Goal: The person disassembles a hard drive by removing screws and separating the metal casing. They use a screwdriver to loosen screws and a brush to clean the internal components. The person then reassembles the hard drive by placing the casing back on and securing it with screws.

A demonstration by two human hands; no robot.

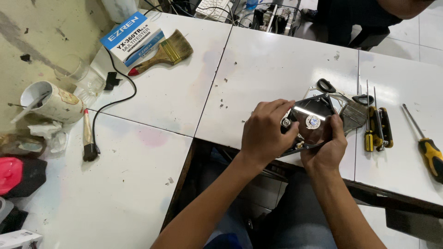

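Observation:
An opened hard disk drive (314, 121) with a shiny platter and a round hub lies at the near edge of the white table (277, 60). My left hand (266, 133) curls over its left side, fingertips on the top left corner. My right hand (328, 148) grips the drive's near right edge, thumb up along the platter. A metal cover plate (353, 113) lies just behind the drive, on the right.
Yellow-handled screwdrivers (379, 129) and another one (429, 152) lie to the right, black-handled scissors (344, 92) behind the drive. At the left are a paintbrush (164, 51), a blue and white box (131, 38), a mug (46, 101), a small brush (87, 138) and a black cable (113, 101). Another person sits at the far top right.

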